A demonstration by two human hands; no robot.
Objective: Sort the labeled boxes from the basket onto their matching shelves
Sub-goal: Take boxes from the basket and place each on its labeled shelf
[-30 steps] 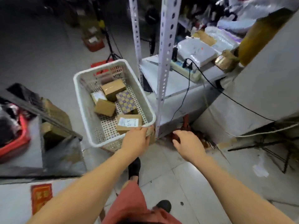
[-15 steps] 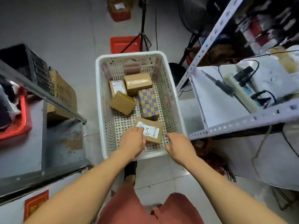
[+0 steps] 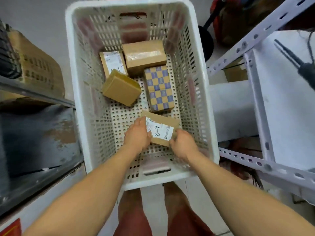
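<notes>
The A-2 box (image 3: 161, 129) lies in the basket (image 3: 209, 106), pinched between left hand (image 3: 137, 135) and right hand (image 3: 183, 144)

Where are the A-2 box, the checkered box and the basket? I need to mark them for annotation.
A-2 box (image 3: 161, 132): head view, on its white label.
Checkered box (image 3: 159, 88): head view, middle of its patterned top.
Basket (image 3: 207, 92): head view, on its right rim.
</notes>
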